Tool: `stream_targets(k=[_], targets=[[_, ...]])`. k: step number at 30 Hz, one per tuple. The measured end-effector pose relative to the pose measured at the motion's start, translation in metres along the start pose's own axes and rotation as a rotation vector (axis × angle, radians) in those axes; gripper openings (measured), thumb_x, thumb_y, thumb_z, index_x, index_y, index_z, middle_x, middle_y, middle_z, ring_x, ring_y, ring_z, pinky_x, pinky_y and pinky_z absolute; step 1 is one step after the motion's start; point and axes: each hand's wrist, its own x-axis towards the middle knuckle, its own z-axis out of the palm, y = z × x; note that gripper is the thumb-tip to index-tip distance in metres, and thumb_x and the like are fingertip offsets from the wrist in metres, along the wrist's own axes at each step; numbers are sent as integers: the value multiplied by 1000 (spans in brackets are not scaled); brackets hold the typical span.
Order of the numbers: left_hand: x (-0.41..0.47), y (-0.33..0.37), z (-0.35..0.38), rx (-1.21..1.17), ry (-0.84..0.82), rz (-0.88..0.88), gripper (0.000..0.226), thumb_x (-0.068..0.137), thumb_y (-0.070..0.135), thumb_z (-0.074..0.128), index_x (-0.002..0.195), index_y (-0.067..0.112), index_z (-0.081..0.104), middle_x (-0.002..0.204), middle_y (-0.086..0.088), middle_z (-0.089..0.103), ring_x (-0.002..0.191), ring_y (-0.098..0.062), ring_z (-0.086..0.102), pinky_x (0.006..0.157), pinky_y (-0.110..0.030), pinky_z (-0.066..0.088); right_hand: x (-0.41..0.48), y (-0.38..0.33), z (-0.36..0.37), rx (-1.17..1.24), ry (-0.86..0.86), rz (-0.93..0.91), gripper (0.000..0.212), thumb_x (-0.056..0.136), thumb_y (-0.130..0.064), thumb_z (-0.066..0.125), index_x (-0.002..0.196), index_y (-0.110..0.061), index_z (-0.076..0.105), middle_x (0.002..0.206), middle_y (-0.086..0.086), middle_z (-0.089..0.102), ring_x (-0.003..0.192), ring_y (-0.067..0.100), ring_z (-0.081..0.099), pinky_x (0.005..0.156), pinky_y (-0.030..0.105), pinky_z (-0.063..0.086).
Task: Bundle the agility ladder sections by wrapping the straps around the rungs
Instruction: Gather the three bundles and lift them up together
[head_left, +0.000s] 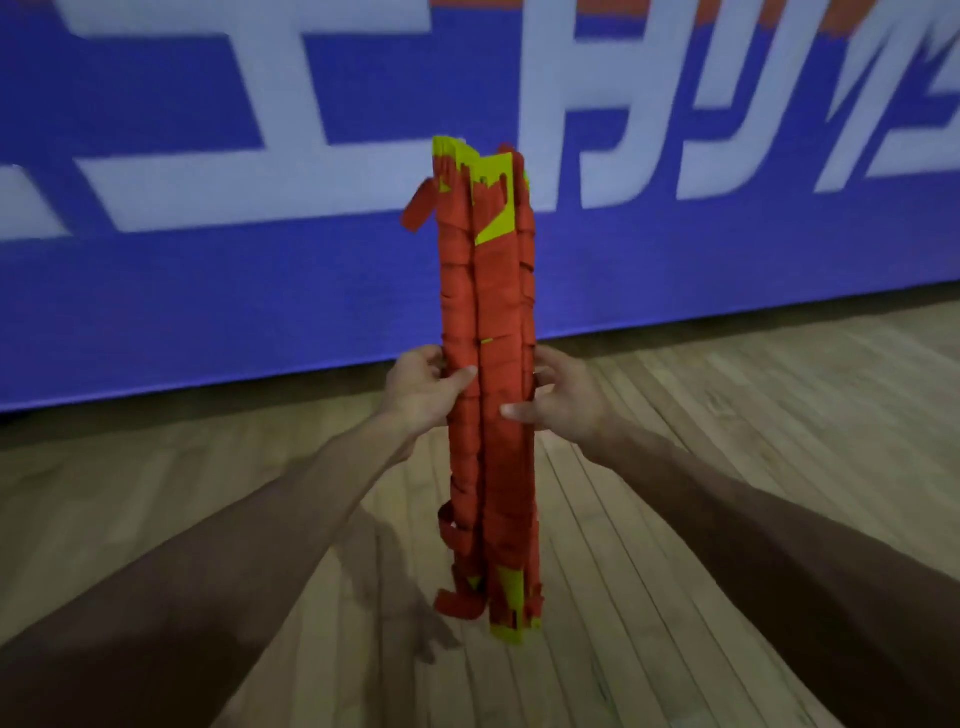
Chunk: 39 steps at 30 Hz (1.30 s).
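Observation:
The agility ladder bundle (488, 312) stands upright in front of me, its yellow-green rungs stacked together and wound along most of their length with red straps. Yellow rung ends show at the top and at the bottom. A loose red strap end (418, 208) hangs off the upper left, and another strap loop (457, 603) curls out at the lower left. My left hand (426, 389) grips the bundle's left side at mid-height, thumb across the front. My right hand (561, 397) grips the right side at the same height, thumb on the front.
A wooden plank floor (675, 519) lies below the bundle. Behind it runs a long blue banner (208, 286) with large white characters, reaching down to the floor.

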Motion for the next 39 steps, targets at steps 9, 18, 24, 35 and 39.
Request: stream_targets(k=[9, 18, 24, 35, 39], targets=[[-51, 47, -121, -61, 177, 143, 10, 91, 13, 66, 101, 14, 63, 100, -12, 68, 83, -26, 70, 68, -43, 61, -4, -117, 64, -129, -81, -258, 43, 77, -14, 81, 117, -21, 68, 86, -4, 68, 87, 18, 68, 85, 41, 58], [41, 54, -154, -31, 187, 131, 21, 86, 9, 71, 101, 20, 61, 93, -1, 63, 82, -22, 67, 65, -43, 61, 118, -108, 92, -28, -98, -230, 41, 69, -15, 78, 108, -23, 68, 100, 5, 72, 100, 25, 68, 93, 50, 53], [81, 222, -202, -11, 202, 121, 22, 89, 3, 66, 106, 14, 57, 89, -4, 59, 73, -17, 65, 64, -41, 61, 165, -262, 52, 46, -25, -281, 49, 70, -6, 82, 111, -23, 64, 94, 2, 73, 88, 22, 71, 84, 46, 58], [87, 710, -342, 92, 232, 356, 25, 92, 0, 59, 99, 24, 55, 89, -3, 57, 72, -18, 62, 64, -36, 59, 193, -744, -96, -76, 53, -621, 85, 70, -17, 87, 141, -27, 41, 81, 0, 69, 71, 17, 67, 73, 34, 55], [76, 837, -382, 121, 279, 497, 26, 92, 0, 58, 111, 16, 53, 88, -2, 56, 69, -15, 61, 58, -34, 59, 190, -884, -128, -147, 152, -760, 80, 72, -20, 85, 139, -25, 41, 75, -3, 65, 73, 17, 64, 69, 31, 49]])
